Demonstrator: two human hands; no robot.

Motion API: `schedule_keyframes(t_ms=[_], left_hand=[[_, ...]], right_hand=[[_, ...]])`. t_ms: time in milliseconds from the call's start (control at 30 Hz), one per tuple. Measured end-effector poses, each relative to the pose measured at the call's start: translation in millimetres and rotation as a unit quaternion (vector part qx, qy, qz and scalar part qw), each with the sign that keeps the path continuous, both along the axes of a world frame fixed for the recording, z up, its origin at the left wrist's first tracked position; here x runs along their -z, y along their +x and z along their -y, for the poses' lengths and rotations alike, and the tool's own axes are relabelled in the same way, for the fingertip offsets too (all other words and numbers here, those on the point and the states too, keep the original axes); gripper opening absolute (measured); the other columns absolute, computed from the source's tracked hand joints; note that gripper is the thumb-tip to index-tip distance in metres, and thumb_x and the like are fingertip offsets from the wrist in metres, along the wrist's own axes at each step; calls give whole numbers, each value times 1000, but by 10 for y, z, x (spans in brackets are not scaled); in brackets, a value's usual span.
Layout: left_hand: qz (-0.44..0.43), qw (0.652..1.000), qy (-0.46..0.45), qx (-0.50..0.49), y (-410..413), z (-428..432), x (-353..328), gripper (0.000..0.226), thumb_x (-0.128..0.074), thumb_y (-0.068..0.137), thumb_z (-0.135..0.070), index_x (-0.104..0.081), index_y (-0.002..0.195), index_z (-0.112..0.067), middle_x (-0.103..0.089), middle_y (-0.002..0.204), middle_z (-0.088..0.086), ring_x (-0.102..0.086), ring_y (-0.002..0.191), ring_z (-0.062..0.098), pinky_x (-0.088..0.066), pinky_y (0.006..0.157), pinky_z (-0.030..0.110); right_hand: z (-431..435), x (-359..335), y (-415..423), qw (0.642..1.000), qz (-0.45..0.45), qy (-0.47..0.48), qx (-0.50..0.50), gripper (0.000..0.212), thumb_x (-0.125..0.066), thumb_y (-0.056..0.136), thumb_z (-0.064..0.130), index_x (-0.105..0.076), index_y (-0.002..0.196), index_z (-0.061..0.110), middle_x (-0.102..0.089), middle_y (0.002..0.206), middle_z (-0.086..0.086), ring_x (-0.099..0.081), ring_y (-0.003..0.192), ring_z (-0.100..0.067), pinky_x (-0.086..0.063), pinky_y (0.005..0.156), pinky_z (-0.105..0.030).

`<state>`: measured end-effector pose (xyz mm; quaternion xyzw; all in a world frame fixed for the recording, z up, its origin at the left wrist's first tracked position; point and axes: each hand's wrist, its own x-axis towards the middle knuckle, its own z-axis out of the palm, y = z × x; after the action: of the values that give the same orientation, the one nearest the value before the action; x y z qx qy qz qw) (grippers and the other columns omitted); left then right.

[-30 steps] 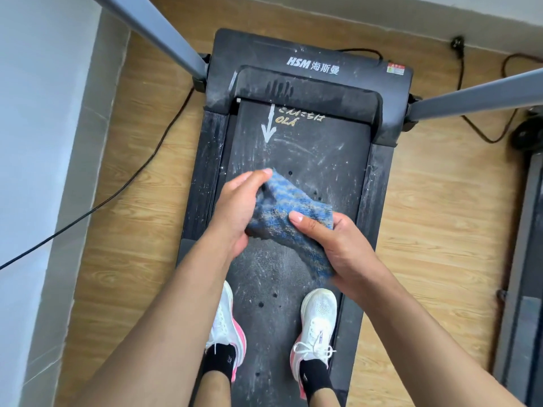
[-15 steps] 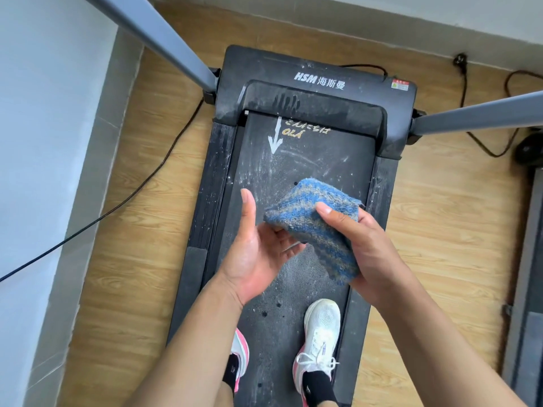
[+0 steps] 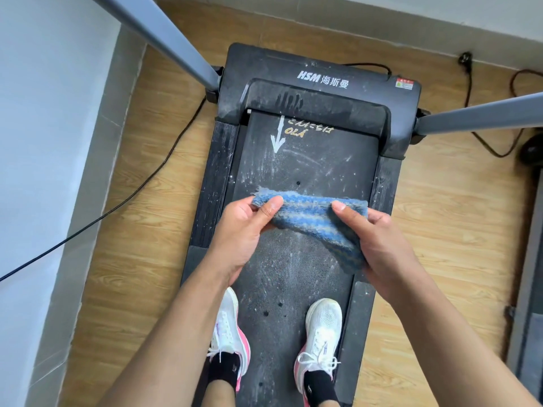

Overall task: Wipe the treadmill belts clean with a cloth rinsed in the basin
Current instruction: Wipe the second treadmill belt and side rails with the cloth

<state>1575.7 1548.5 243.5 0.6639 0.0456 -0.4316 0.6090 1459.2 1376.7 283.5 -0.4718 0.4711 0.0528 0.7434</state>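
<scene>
Your cloth hides the fingers of your right hand and a strip of belt. The left upright and right upright run off the frame; the red sticker is too small to read.

The person stands on the treadmill belt, with the left shoe by its left side and the right shoe by its right side. Both hands are up over the belt, in front of the shoes. The cloth hangs between them. The left hand holds its left end and the right hand holds its right end.

Past the belt sits the motor cover. The left post and the right post go up from its two sides. A cable lies on the floor to the left, next to the wall. A plug lies far back on the right.
</scene>
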Motion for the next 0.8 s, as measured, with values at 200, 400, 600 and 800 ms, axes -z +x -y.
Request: schedule_keyframes(t_ms=[200,400,600,800], left_hand=[[24,1000,10,-5,17,-71,-12,55,-84,85,-33,-61,129,-8,-80,108,9,-76,102,25,-52,108,52],[87,996,-11,14,46,-181,1,50,-85,76,-18,-68,123,-19,-81,100,10,-73,88,14,-57,85,21],[247,962,114,22,35,-148,41,28,-95,70,-18,-81,92,-30,-79,83,2,-66,72,8,-57,76,17],[268,957,106,-28,92,-72,-47,20,-92,74,-17,-83,92,-20,-81,84,-9,-76,77,10,-58,76,18]], right_hand=[[76,75,-112,994,21,-93,-55,33,-79,83,39,-83,98,9,-79,106,-16,-63,91,-16,-47,88,-35],[164,125,-239,990,27,-123,-66,31,-81,83,26,-80,104,4,-80,106,-13,-68,94,-17,-53,96,-37],[151,207,-229,992,9,-126,8,44,-83,79,5,-57,115,4,-78,79,-3,-73,68,-9,-52,61,-12],[191,193,-190,976,36,-201,-78,37,-84,80,12,-75,116,14,-76,72,6,-62,59,2,-46,60,-9]])
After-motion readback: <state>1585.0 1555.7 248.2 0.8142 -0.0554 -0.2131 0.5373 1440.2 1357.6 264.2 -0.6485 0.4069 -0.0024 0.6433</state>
